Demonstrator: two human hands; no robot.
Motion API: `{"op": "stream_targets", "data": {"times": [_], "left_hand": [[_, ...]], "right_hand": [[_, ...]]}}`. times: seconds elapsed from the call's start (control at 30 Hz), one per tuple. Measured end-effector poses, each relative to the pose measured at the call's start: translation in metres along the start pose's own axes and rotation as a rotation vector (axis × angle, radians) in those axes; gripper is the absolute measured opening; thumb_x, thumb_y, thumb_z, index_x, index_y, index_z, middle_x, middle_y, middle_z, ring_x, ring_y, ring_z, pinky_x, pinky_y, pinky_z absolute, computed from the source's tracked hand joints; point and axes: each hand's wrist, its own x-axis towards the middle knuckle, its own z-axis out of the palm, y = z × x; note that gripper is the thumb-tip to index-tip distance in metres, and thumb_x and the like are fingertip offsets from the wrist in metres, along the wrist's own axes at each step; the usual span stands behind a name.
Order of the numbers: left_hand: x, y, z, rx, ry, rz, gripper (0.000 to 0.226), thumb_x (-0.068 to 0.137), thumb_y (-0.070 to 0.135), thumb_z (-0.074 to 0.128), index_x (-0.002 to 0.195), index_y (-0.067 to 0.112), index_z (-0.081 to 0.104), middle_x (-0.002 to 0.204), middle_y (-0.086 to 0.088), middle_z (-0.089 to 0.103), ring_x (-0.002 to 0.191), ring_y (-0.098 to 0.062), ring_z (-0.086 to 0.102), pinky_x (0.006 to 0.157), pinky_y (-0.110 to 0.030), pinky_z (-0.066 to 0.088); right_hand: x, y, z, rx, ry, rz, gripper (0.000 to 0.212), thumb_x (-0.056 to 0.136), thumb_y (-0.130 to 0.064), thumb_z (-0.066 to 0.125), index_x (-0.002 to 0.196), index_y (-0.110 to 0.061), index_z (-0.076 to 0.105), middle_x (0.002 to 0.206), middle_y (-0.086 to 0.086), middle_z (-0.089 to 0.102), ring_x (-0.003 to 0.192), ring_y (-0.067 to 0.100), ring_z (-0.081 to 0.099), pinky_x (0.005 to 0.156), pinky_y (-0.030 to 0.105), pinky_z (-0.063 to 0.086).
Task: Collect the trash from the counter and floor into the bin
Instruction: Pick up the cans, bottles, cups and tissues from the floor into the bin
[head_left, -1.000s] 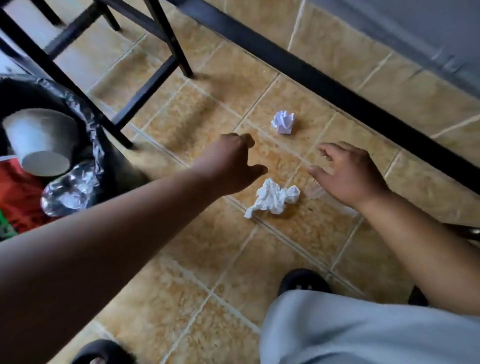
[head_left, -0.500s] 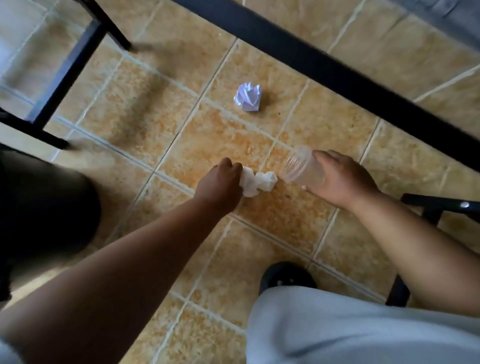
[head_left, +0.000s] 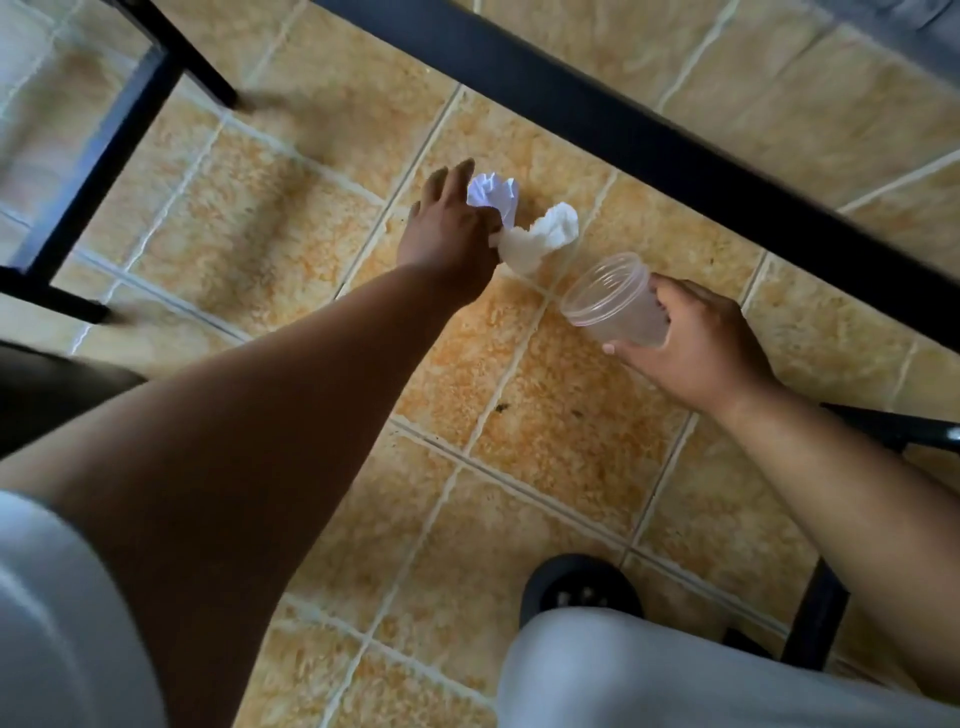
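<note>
The left hand (head_left: 449, 228) reaches low over the floor (head_left: 545, 415), its grip closed on a tissue (head_left: 540, 239) that trails out to the right of the palm. The fingers (head_left: 457, 179) are spread over a paper ball (head_left: 493, 195) and touch its left side; whether the ball is pinched or only touched cannot be told. The ball sits on the floor just beyond the tissue, the two touching or nearly so.

The right hand (head_left: 696, 348) is to the right and nearer the body, its grip closed around the base of a cup (head_left: 613, 299), which is tipped on its side with the open mouth facing left, toward the tissue. Cup and tissue are near but apart.

The tissue is soft, white and limp, bunched into loose folds. The paper ball is stiffer, bluish-white, with sharp creases. The cup is clear thin plastic, round, with a ridged rim. The floor is mottled tan tile with pale grout lines, lightly speckled with dark crumbs. A black bar (head_left: 623, 124) crosses above the hands, and a dark shoe (head_left: 576, 592) rests on the tiles below.
</note>
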Motion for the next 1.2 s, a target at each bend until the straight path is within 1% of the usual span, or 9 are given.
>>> {"op": "stream_targets", "data": {"times": [0.13, 0.23, 0.43, 0.57, 0.67, 0.83, 0.97, 1.07, 1.2], "left_hand": [[0.006, 0.002, 0.007, 0.026, -0.056, -0.034, 0.032, 0.091, 0.018, 0.058, 0.121, 0.012, 0.068, 0.131, -0.015, 0.051, 0.118, -0.032, 0.047, 0.096, -0.043, 0.048], [0.0, -0.001, 0.009, 0.003, -0.003, -0.09, 0.029, 0.091, 0.01, 0.059, 0.119, 0.003, 0.065, 0.119, -0.014, 0.053, 0.108, -0.031, 0.049, 0.089, -0.041, 0.05], [-0.032, -0.014, 0.0, -0.025, 0.079, -0.053, 0.025, 0.091, 0.007, 0.053, 0.108, 0.0, 0.069, 0.109, -0.018, 0.059, 0.099, -0.036, 0.054, 0.071, -0.041, 0.044], [-0.063, -0.021, -0.021, -0.117, 0.1, -0.055, 0.022, 0.086, 0.008, 0.054, 0.098, 0.005, 0.073, 0.091, -0.019, 0.063, 0.077, -0.037, 0.06, 0.058, -0.034, 0.038], [-0.084, -0.023, -0.04, -0.158, 0.139, -0.061, 0.022, 0.084, 0.012, 0.059, 0.102, 0.01, 0.072, 0.09, -0.018, 0.068, 0.074, -0.037, 0.063, 0.057, -0.032, 0.038], [-0.115, -0.028, -0.082, -0.132, 0.206, -0.115, 0.041, 0.085, 0.013, 0.053, 0.126, 0.01, 0.051, 0.092, -0.016, 0.068, 0.067, -0.034, 0.057, 0.054, -0.04, 0.049], [-0.146, -0.041, -0.136, -0.072, 0.267, -0.131, 0.023, 0.089, 0.017, 0.054, 0.112, 0.01, 0.056, 0.09, -0.012, 0.067, 0.062, -0.024, 0.047, 0.046, -0.033, 0.037], [-0.175, -0.059, -0.186, -0.101, 0.265, -0.122, 0.021, 0.087, 0.018, 0.056, 0.108, 0.014, 0.057, 0.095, -0.007, 0.067, 0.073, -0.027, 0.057, 0.058, -0.039, 0.05], [-0.235, -0.11, -0.251, -0.164, 0.342, -0.114, 0.018, 0.076, 0.029, 0.066, 0.093, 0.026, 0.06, 0.075, 0.011, 0.059, 0.059, -0.011, 0.054, 0.05, -0.022, 0.035]], "right_hand": [[0.001, -0.006, 0.001, 0.007, -0.009, -0.014, 0.071, 0.067, -0.054, 0.074, 0.124, -0.017, 0.055, 0.113, 0.007, 0.064, 0.096, 0.029, 0.061, 0.078, 0.034, 0.052], [0.002, -0.011, 0.003, 0.014, -0.002, -0.023, 0.071, 0.066, -0.054, 0.075, 0.124, -0.017, 0.056, 0.113, 0.006, 0.064, 0.097, 0.028, 0.062, 0.079, 0.034, 0.052], [0.003, -0.025, 0.003, 0.05, 0.022, -0.05, 0.072, 0.067, -0.056, 0.074, 0.124, -0.016, 0.056, 0.114, 0.007, 0.064, 0.097, 0.027, 0.062, 0.08, 0.035, 0.054], [0.002, -0.047, 0.0, 0.077, 0.039, -0.091, 0.067, 0.066, -0.056, 0.074, 0.118, -0.017, 0.058, 0.11, 0.008, 0.066, 0.095, 0.027, 0.063, 0.079, 0.033, 0.053], [-0.001, -0.068, -0.003, 0.104, 0.051, -0.115, 0.061, 0.067, -0.052, 0.075, 0.114, -0.017, 0.059, 0.108, 0.007, 0.067, 0.094, 0.025, 0.063, 0.076, 0.027, 0.048], [-0.009, -0.114, -0.021, 0.158, 0.094, -0.149, 0.06, 0.064, -0.051, 0.078, 0.111, -0.017, 0.061, 0.105, 0.005, 0.068, 0.091, 0.021, 0.062, 0.075, 0.026, 0.048], [-0.024, -0.158, -0.043, 0.194, 0.138, -0.189, 0.056, 0.064, -0.05, 0.08, 0.106, -0.019, 0.062, 0.095, 0.0, 0.067, 0.081, 0.018, 0.061, 0.069, 0.023, 0.045], [-0.033, -0.194, -0.065, 0.219, 0.143, -0.258, 0.049, 0.064, -0.053, 0.078, 0.1, -0.025, 0.06, 0.088, -0.01, 0.06, 0.076, 0.01, 0.057, 0.06, 0.012, 0.037], [-0.043, -0.255, -0.099, 0.236, 0.102, -0.393, 0.044, 0.063, -0.056, 0.075, 0.095, -0.033, 0.056, 0.08, -0.02, 0.056, 0.071, -0.004, 0.054, 0.06, 0.008, 0.034]]}}
